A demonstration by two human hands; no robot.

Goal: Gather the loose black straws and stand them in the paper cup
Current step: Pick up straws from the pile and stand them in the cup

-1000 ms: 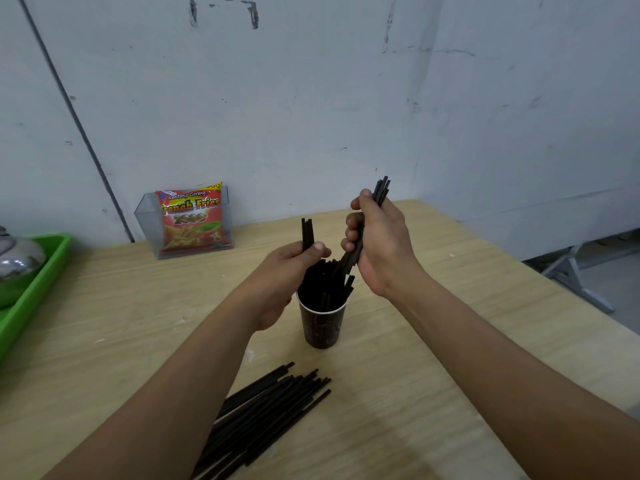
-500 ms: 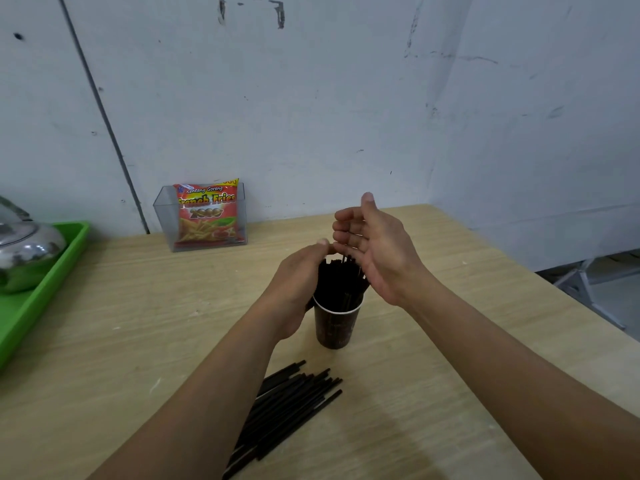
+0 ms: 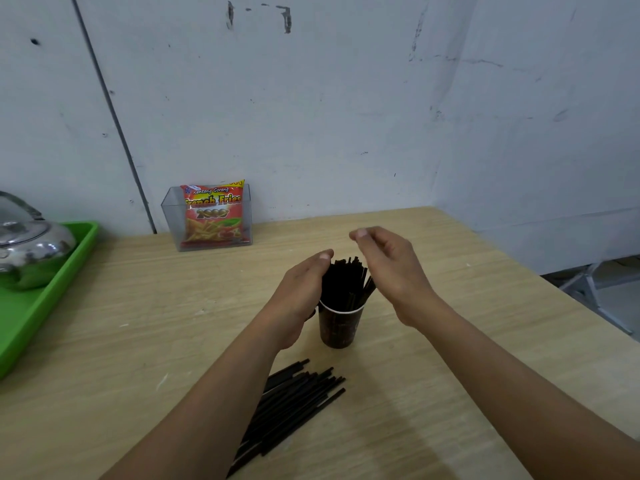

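A dark paper cup with a white rim stands mid-table, packed with upright black straws. My left hand cups the left side of the standing bundle, fingers against the straws. My right hand hovers just right of the bundle, fingers loosely curled and apart, holding nothing. A pile of loose black straws lies flat on the wooden table in front of the cup, partly hidden under my left forearm.
A clear plastic box holding a red French Fries snack bag stands at the wall. At the left, a green tray carries a metal kettle. The table edge runs down the right side.
My right hand has let go of its straws into the cup and opened beside the bundle. My left hand dropped from gripping raised straws to cupping the bundle's side.
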